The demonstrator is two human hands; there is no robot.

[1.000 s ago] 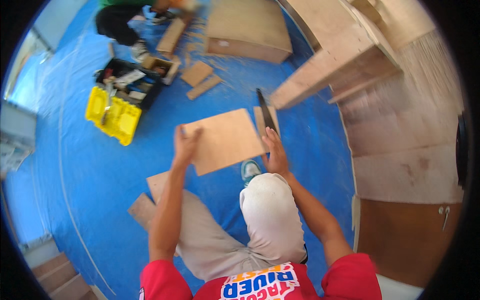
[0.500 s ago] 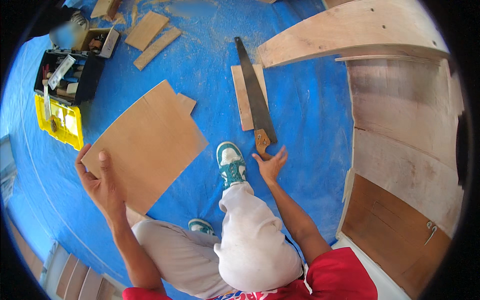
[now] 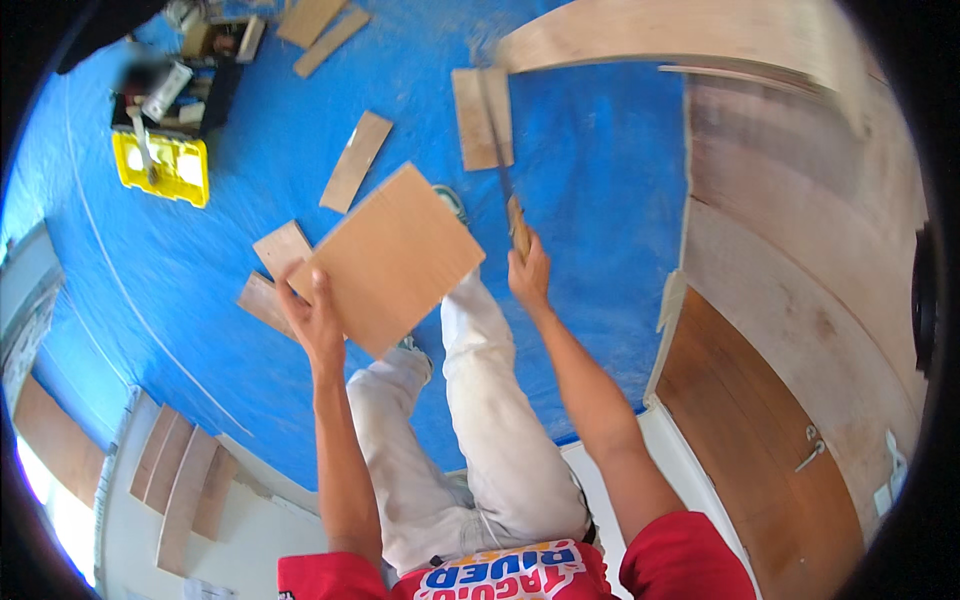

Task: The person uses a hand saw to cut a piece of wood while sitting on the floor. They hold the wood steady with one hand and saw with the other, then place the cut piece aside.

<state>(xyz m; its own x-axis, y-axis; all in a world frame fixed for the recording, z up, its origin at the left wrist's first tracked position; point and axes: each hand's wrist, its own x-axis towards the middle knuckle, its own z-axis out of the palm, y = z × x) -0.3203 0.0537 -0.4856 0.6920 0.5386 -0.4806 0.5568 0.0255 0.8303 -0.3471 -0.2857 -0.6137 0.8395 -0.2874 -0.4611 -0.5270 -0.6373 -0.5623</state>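
My left hand grips a flat, light-brown plywood board at its left corner, thumb on top and fingers along the edge. The board is held up over the blue sheet, in front of my legs. In my right hand is the wooden handle of a handsaw. Its long blade, smeared by motion, points away from me, across a small wood offcut in the view. Whether the blade touches that offcut I cannot tell.
Blue sheeting covers the floor. Several wood offcuts lie about, such as a strip beyond the board. A toolbox with a yellow lid stands far left. At the far right is a curved plywood piece; a brown door is nearer.
My right hand has closed on the saw handle and the blade has swung slightly. The plywood board has moved right, baring offcuts beneath it. My view has shifted and my legs have straightened.
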